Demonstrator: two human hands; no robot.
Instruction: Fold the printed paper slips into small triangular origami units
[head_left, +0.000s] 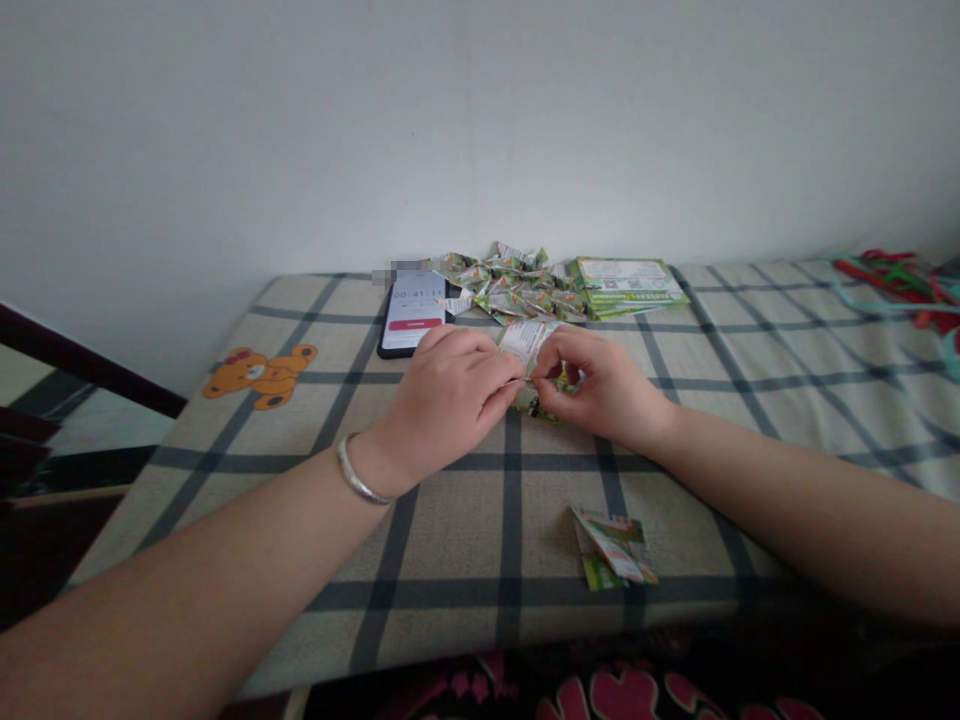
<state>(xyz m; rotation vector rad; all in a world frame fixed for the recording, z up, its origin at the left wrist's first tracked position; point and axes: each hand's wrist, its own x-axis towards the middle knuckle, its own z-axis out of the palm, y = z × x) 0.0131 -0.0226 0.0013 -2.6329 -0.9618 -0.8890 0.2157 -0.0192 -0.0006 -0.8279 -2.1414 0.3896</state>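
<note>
In the middle of the table, my left hand (pixel 457 390), with a silver bangle at its wrist, is closed with its fingertips on a green-and-white printed paper (pixel 523 338). My right hand (pixel 589 385) pinches the same paper from the other side, thumb and forefinger close to the left fingertips. Part of the sheet is hidden behind the fingers. Nearer the front edge lies a folded printed paper piece (pixel 615 548), apart from both hands. Beyond my hands sits a cluster of several folded paper pieces (pixel 517 285) in the same print.
A stack of flat printed sheets (pixel 630 285) lies at the back right, by the wall. A phone (pixel 412 315) showing a timer is left of the folded pieces. An orange bear picture (pixel 262 376) is at the left; red and green tangled items (pixel 900 285) are far right.
</note>
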